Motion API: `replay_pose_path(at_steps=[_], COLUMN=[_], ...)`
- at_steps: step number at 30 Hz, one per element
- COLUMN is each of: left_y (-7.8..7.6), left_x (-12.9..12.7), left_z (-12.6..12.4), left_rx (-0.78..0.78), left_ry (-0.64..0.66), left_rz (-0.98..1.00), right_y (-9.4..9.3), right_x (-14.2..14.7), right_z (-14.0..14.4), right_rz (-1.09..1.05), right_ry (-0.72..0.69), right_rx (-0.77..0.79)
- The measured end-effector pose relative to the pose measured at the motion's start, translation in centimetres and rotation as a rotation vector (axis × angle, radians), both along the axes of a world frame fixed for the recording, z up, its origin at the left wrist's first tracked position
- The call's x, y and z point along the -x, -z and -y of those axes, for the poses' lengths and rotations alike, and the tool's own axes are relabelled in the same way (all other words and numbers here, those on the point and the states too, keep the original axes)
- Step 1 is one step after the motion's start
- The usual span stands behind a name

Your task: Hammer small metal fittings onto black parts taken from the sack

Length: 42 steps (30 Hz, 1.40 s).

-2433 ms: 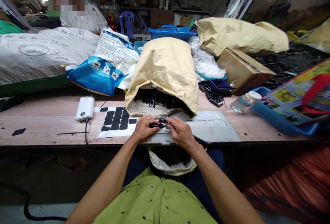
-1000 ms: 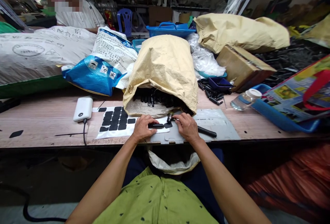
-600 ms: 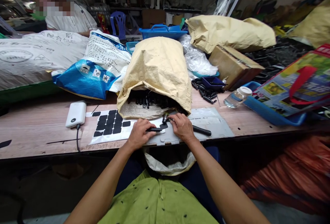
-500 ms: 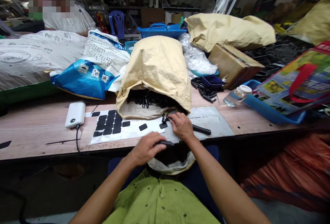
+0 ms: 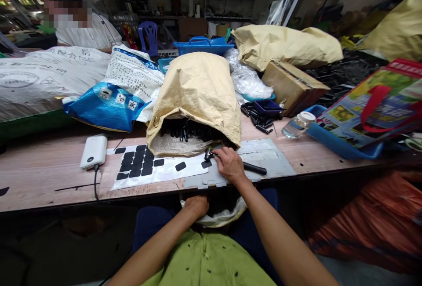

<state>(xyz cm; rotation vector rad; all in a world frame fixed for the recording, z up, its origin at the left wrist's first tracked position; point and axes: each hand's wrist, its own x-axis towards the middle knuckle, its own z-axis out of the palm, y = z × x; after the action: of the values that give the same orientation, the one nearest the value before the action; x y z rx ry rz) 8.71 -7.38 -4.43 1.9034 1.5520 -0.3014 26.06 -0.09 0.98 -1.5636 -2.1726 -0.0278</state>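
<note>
1. The right hand [image 5: 230,164] is closed around a hammer-like tool [image 5: 255,168], gripping it close to the metal head [image 5: 208,153]; the black handle pokes out past the other side of the hand, over a grey sheet [image 5: 277,158] on the wooden table [image 5: 62,163].
2. The left hand [image 5: 197,206] is down below the table's edge, at the mouth of a pale-lined bag [image 5: 227,217] on the person's lap; its fingers are hidden from me, so I cannot tell whether they hold anything.
3. Just beside the metal head lies a loose black patch [image 5: 206,164]; many more sit in rows on a white sheet [image 5: 166,173].
4. Behind the hands a yellow sack [image 5: 201,84] gapes toward the person; black pieces [image 5: 184,134] show inside.
5. A water bottle [image 5: 298,124] stands near a blue tray [image 5: 349,146]; across the table is a co-worker [image 5: 84,31] in white.
</note>
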Motion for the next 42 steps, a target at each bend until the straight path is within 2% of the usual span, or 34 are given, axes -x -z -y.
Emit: replay_pose_path(at_steps=[3,6,10,13,14,16,17,18,20,22,24,27,30,35,40,42], left_y=[0.2,-0.7,-3.9,-7.1,-8.1,-9.7,-10.2,-10.5,-10.8,-10.6,-10.3,-9.9,-10.0,-10.4,-10.0,-9.3], left_x=[0.6,1.1,1.7,2.7,3.1,4.0,4.4,4.8,5.2,5.3,5.0,4.4,4.6,6.7,8.1,8.2], left_z=[0.7,1.7,2.7,1.6,0.5,-2.6,-4.6,-6.7,-10.9,-14.5,-16.8,-18.2,-18.3,-17.5,-14.5,-12.6], left_rx=[-0.028,-0.046,-0.051,0.046,0.091,0.102,0.012,-0.158,-0.490,-0.654,-0.675,-0.641,-0.632,-0.600,-0.657,-0.720], left_ry=[0.052,0.166,0.293,0.327,0.298,0.145,0.021,-0.128,-0.375,-0.501,-0.533,-0.540,-0.571,-0.562,-0.583,-0.532], left_rz=[0.000,0.052,0.261,0.512,0.589,0.692,0.684,0.619,0.416,0.216,0.083,-0.014,-0.075,-0.056,0.029,0.076], right_y=[0.1,0.2,0.4,0.3,0.3,0.2,0.2,0.2,0.3,0.4,0.4,0.4,0.4,0.2,0.1,0.1], right_x=[0.0,-0.1,-0.1,0.0,0.0,0.0,0.0,0.0,0.0,0.0,-0.1,-0.2,-0.2,-0.1,0.0,0.0], right_z=[0.0,-0.1,-0.1,-0.1,-0.1,0.0,0.0,0.0,-0.1,-0.1,-0.2,-0.2,-0.1,-0.1,0.0,0.0], right_rz=[-0.001,-0.001,-0.008,-0.015,-0.014,-0.007,-0.005,-0.004,-0.007,-0.011,-0.014,-0.019,-0.023,-0.020,-0.028,-0.029], right_ry=[-0.004,0.000,-0.002,0.000,0.003,0.006,0.006,0.005,0.001,-0.001,-0.003,-0.003,-0.003,0.004,0.010,0.011], right_rx=[-0.004,-0.009,-0.018,-0.025,-0.026,-0.027,-0.027,-0.028,-0.028,-0.028,-0.028,-0.026,-0.019,-0.002,-0.002,0.001])
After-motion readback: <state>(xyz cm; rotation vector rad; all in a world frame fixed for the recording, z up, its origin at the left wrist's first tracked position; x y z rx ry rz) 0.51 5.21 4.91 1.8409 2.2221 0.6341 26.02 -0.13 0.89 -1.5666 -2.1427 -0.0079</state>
